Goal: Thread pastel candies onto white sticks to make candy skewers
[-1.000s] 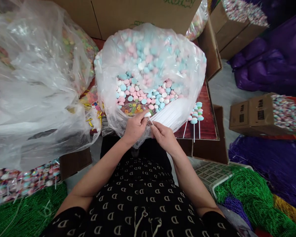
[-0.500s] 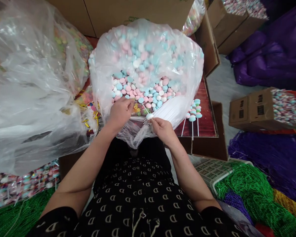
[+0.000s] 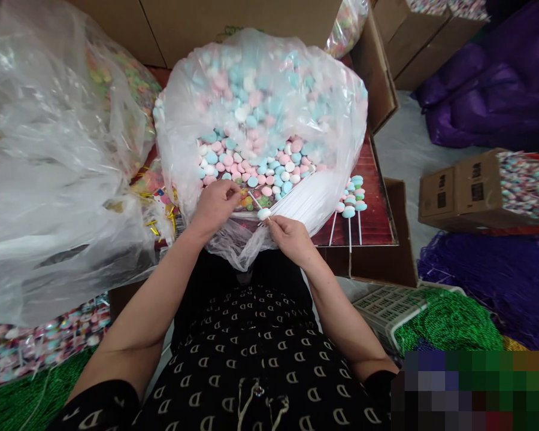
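Beyond your red wooden tabletop (image 3: 379,206), a smooth pale grey floor (image 3: 408,126) is showing; large brown cardboard boxes (image 3: 251,15) are standing along its far side, and soft, dim light is falling across your workspace.

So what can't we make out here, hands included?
All in the head view:
Left hand: whether its grip holds anything; fingers curled, too small to tell.
Stick: near end, hidden by the right hand.
Left plastic bag: much of its contents, hazed by crumpled film.
Large carton: top, cut off by upper edge.
Bottom-right corner: pixelated.
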Demonstrator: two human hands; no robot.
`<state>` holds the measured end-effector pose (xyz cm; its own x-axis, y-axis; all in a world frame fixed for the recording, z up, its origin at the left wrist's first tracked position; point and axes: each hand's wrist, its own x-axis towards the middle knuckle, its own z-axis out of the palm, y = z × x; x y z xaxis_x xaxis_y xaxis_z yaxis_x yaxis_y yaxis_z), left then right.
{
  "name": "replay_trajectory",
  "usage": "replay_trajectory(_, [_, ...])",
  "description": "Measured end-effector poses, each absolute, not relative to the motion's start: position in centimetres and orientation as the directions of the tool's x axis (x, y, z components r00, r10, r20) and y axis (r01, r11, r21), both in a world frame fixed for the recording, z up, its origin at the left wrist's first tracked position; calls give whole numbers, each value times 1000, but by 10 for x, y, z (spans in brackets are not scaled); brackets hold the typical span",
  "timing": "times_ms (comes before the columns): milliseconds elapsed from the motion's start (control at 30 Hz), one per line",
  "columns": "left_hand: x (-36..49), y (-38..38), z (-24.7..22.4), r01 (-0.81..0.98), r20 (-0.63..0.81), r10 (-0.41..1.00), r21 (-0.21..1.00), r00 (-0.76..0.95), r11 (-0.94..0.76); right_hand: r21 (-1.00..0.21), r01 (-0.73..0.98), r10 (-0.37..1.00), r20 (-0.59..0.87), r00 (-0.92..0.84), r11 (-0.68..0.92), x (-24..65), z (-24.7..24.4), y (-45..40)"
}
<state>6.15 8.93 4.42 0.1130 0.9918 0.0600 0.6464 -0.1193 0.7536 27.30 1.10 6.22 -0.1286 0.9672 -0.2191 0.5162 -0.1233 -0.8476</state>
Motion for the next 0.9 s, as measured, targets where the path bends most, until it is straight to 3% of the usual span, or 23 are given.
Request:
replay_trajectory(133, [63, 90, 41, 299, -43, 999, 954, 18, 35, -880, 462, 971, -194, -139, -110, 270, 60, 7])
replay_trajectory(300, [67, 89, 39, 107, -111, 994, 988, 8, 109, -882, 458, 972, -191, -137, -109, 267, 57, 5])
replay_trajectory(533, [70, 91, 32, 137, -94, 995, 986, -20, 96, -869, 485, 974, -180, -136, -92, 266, 60, 4])
replay_trajectory(900, [76, 77, 42, 314, 41, 987, 945, 157, -89, -910, 389, 967, -212, -139, -143, 262, 58, 7])
